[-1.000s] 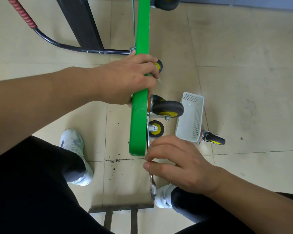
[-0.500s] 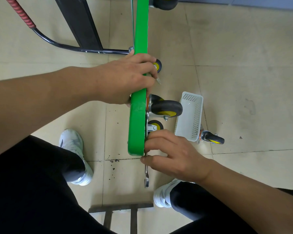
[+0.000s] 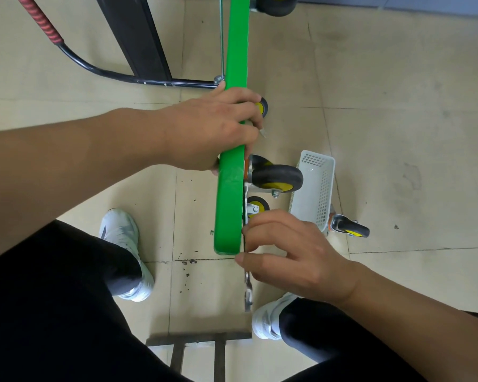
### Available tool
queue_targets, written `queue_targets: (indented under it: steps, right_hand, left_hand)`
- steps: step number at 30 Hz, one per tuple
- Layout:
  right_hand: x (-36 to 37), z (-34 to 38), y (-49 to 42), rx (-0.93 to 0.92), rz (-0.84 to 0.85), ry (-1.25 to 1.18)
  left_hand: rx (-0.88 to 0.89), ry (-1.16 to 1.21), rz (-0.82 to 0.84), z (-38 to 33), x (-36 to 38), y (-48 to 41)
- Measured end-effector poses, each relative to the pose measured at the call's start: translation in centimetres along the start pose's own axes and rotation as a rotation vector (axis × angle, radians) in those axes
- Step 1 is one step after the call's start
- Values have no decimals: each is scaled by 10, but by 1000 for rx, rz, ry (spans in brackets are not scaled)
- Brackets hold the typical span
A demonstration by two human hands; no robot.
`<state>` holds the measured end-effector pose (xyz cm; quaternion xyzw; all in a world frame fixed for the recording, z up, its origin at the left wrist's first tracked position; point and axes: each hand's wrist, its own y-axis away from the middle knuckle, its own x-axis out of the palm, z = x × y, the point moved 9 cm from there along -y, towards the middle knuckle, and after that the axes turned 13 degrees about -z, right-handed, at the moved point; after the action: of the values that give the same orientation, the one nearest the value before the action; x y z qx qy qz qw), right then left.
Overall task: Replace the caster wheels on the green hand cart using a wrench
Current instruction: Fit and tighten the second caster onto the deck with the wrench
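Floor: beige floor tiles, with dark specks by the cart's near corner.
Cart: green hand cart stood on edge, its thin bright deck running away from the viewer; a black-and-yellow caster wheel was mounted near its near end.
Left: left hand gripped the deck's upper edge.
Right: right hand pinched a silver wrench at the near corner.
Nearby: white basket and loose caster lay just beyond the wheel.

Inspection finds no text, label, brand or number that you can read. The green cart deck, the caster wheel, the wrench and the white basket show plain surfaces. A dark mark on your left shoe is too small to make out.
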<state>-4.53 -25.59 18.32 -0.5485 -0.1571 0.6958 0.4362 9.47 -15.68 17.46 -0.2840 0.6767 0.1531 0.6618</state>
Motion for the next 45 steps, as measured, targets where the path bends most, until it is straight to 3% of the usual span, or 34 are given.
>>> queue_targets:
  steps: [7, 12, 20, 27, 33, 38, 45]
  right_hand:
    - [-16, -19, -32, 146, -89, -155]
    - [-27, -43, -51, 269, -199, -131]
    - [-16, -94, -53, 724, -305, -301]
    - [-8, -119, -51, 955, -414, -382]
    - [-3, -122, -61, 991, -352, -390]
    - [-17, -107, -61, 897, -294, -391]
    - [-33, -102, -31, 990, -432, -529]
  left_hand:
    - [6, 1, 3, 0, 1, -1]
    - [16, -10, -24, 2, 3, -2]
    - [15, -59, -38, 3, 3, -2]
    - [59, -102, -98, 1, 2, -4]
    - [65, -74, -153, -3, -5, -3]
    - [86, -69, -97, -1, 1, -5]
    - [30, -34, -32, 0, 2, -3]
